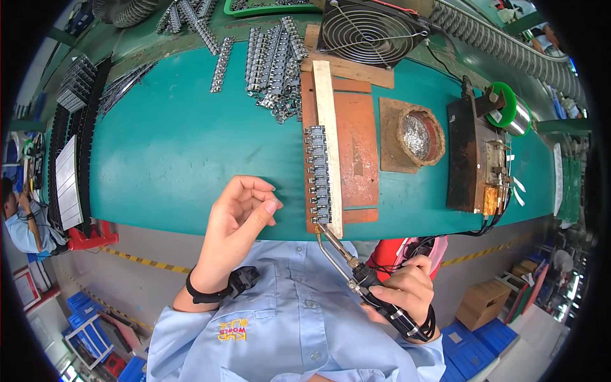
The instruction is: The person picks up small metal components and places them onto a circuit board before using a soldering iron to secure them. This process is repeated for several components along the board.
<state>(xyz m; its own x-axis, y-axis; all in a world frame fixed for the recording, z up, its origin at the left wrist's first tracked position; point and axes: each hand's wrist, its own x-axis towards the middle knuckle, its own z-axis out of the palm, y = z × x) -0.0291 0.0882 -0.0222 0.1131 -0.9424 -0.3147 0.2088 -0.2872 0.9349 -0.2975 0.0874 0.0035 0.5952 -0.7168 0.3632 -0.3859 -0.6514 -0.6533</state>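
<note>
Though it's partly hidden, a soldering iron (365,276) fills the right hand (408,290); the left hand (237,216) curls half-open.

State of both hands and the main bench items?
Left hand: loosely curled, nothing visible in it.
Right hand: closed around the soldering iron.
Soldering iron: tip at near end of component row.
Component row: lined up along the pale strip.
Metal component strips: heaped together.
Bowl: holds silvery material.
Green spool: wound with silvery wire.
Fan: cannot tell if running.
</note>
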